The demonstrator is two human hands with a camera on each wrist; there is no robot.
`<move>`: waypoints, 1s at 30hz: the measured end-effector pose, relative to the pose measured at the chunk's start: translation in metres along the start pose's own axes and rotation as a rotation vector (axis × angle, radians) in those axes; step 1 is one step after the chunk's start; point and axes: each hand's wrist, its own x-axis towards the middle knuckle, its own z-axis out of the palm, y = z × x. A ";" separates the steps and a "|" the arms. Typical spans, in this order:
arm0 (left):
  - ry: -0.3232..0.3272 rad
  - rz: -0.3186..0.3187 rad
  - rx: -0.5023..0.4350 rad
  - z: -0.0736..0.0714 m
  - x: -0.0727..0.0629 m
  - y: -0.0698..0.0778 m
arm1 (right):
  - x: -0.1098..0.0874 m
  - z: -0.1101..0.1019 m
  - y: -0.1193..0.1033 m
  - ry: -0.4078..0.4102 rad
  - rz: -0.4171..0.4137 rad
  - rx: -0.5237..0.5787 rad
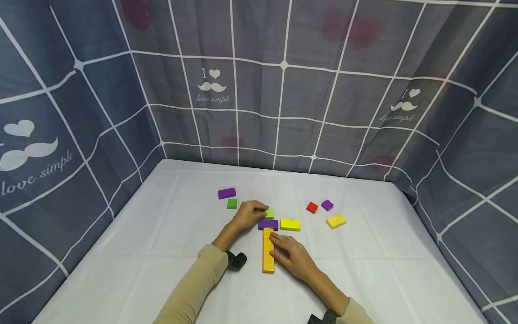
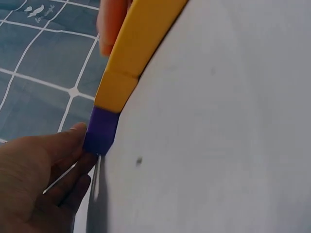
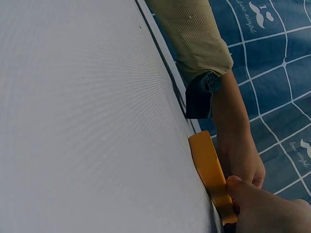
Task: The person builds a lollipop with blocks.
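On the white table, a long orange block [image 1: 268,258] and a short orange block [image 1: 268,232] lie end to end in a line. A purple block [image 1: 268,224] lies crosswise at their far end, with a light green block [image 1: 270,214] just behind it. My left hand [image 1: 247,215] pinches the light green block at its left side; in the left wrist view that block is hidden and the fingers show beside the purple block [image 2: 101,131]. My right hand [image 1: 297,257] touches the right side of the orange blocks with extended fingers, its thumb lower down the long one [image 3: 206,162].
A yellow block [image 1: 290,225] lies just right of the purple one. Farther right are a red block [image 1: 312,207], a small purple block [image 1: 327,205] and another yellow block [image 1: 336,221]. At back left lie a purple block [image 1: 226,193] and a green block [image 1: 232,204]. A checked curtain [image 1: 259,90] surrounds the table.
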 end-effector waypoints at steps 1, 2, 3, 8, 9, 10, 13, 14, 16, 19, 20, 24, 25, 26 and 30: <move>-0.007 0.003 0.005 0.001 0.001 0.001 | 0.000 0.000 0.000 0.001 -0.002 0.002; -0.012 0.007 0.012 0.003 0.001 0.002 | 0.000 0.000 0.000 0.001 -0.004 -0.002; -0.016 0.009 0.014 0.004 0.002 0.003 | -0.001 0.000 0.000 0.001 -0.006 -0.001; -0.028 0.012 0.023 0.007 0.004 0.006 | 0.000 -0.001 0.001 -0.005 -0.010 -0.008; -0.028 0.012 0.026 0.007 0.004 0.005 | 0.000 -0.001 0.000 -0.006 -0.009 -0.004; -0.029 0.013 0.029 0.007 0.004 0.005 | 0.000 -0.001 0.000 -0.008 -0.007 -0.004; -0.028 0.015 0.032 0.008 0.004 0.004 | 0.001 -0.002 -0.001 -0.013 0.000 0.005; -0.028 0.016 0.034 0.008 0.004 0.004 | 0.001 -0.002 -0.001 -0.015 0.003 0.008; -0.033 0.013 0.032 0.008 0.003 0.004 | 0.001 -0.002 -0.002 -0.017 0.007 0.010; -0.044 0.006 0.029 0.008 0.002 0.005 | 0.000 -0.002 -0.001 -0.019 0.009 0.013; -0.048 0.006 0.029 0.007 0.002 0.005 | 0.000 -0.001 -0.001 -0.018 0.010 0.013; -0.054 0.011 0.028 0.007 0.001 0.007 | 0.000 0.000 0.000 -0.010 0.007 0.005; -0.054 0.012 0.027 0.007 0.001 0.007 | 0.000 0.000 0.000 -0.008 0.005 0.003; -0.053 0.012 0.026 0.006 0.000 0.007 | 0.000 0.000 0.000 -0.006 0.002 0.005; -0.052 0.013 0.017 0.006 0.000 0.008 | 0.001 -0.001 -0.002 -0.003 -0.004 0.012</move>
